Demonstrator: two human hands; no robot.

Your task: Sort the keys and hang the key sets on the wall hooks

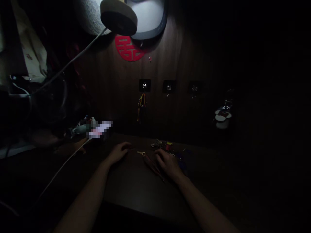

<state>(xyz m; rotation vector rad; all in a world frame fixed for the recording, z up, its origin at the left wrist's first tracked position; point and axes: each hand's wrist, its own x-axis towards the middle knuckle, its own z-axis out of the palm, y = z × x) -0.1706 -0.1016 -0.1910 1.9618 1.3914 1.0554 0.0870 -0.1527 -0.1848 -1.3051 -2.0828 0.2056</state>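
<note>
My left hand [120, 152] rests on the dark table with its fingers stretched out loosely to the right, holding nothing I can see. A small yellowish key [141, 153] lies between my two hands, at the far end of pliers with reddish handles [152, 165]. My right hand [168, 163] is just right of the pliers, its fingers curled downward. What those fingers grip, if anything, is hidden in the dim light. Beyond the right hand lies a small heap of keys and trinkets [161, 145] with red, yellow and metallic parts.
A lamp head [119, 17] hangs overhead on the left. Wall hooks [169, 86] line the dark wood panel, one bearing a colourful cord [142, 105]. A glowing blurred-out screen [100, 129] stands at left, with a white cable [65, 163] running from it. A white charm [223, 117] hangs at right.
</note>
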